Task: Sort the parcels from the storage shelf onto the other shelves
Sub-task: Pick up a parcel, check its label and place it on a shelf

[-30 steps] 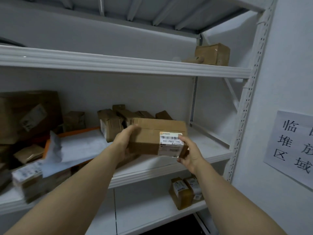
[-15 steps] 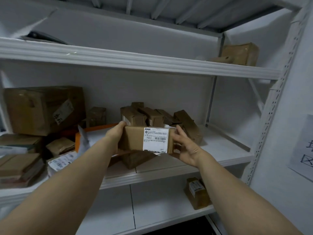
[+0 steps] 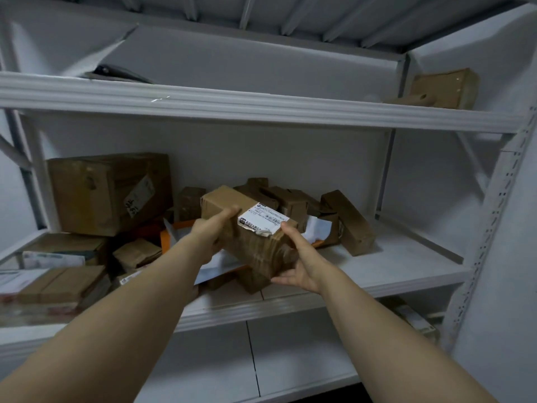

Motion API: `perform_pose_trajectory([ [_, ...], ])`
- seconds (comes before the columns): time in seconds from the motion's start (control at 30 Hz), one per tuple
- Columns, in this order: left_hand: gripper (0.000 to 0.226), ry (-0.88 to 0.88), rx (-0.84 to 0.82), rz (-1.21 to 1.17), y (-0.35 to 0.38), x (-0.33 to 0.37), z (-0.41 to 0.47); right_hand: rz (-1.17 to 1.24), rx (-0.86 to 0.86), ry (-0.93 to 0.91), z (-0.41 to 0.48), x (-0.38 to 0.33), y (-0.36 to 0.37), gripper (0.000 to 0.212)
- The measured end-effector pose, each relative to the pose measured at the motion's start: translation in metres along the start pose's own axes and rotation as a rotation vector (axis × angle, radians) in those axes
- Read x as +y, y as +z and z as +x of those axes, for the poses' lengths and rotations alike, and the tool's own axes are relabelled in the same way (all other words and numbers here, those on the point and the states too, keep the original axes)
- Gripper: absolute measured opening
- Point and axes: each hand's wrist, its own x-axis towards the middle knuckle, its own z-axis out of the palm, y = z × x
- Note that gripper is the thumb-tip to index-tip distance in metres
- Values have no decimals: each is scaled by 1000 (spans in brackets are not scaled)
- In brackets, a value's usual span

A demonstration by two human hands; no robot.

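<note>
Above the front of the white metal middle shelf (image 3: pixel 406 257), a brown cardboard parcel with a torn white label (image 3: pixel 255 245) is held tilted. The left hand (image 3: pixel 213 232) grips its upper left edge, and the right hand (image 3: pixel 300 264) cups its near end, thumb on top. Many brown cardboard boxes (image 3: pixel 290 200) lie heaped behind it, so the sorting looks far from finished.

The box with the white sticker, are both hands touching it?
Touching. The head view shows the left hand gripping the box at its top edge with curled fingers, and the right hand cupping its lower right end, with no gap.
</note>
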Motion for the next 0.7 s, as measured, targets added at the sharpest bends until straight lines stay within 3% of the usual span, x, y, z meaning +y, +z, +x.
perform_pose_trajectory([
  [0.07, 94, -19, -83, 52, 7, -5, -6, 56, -15, 24, 4, 3, 13, 114],
  [0.27, 133, -108, -163, 77, 7, -21, -6, 100, -43, 82, 14, 10, 33, 81],
  [0.4, 121, -81, -158, 77, -3, -24, 3, 155, -61, 96, 21, 17, 48, 87],
  [0.5, 122, -41, -131, 145, -5, -24, 11, 176, -17, 59, 24, 10, 53, 76],
  [0.6, 123, 42, -89, 279, -8, -18, 20, 53, 32, 17, 30, 3, 56, 77],
  [0.7, 131, 99, -99, 462, -13, -4, 26, -175, 189, 9, 39, -3, 64, 94],
])
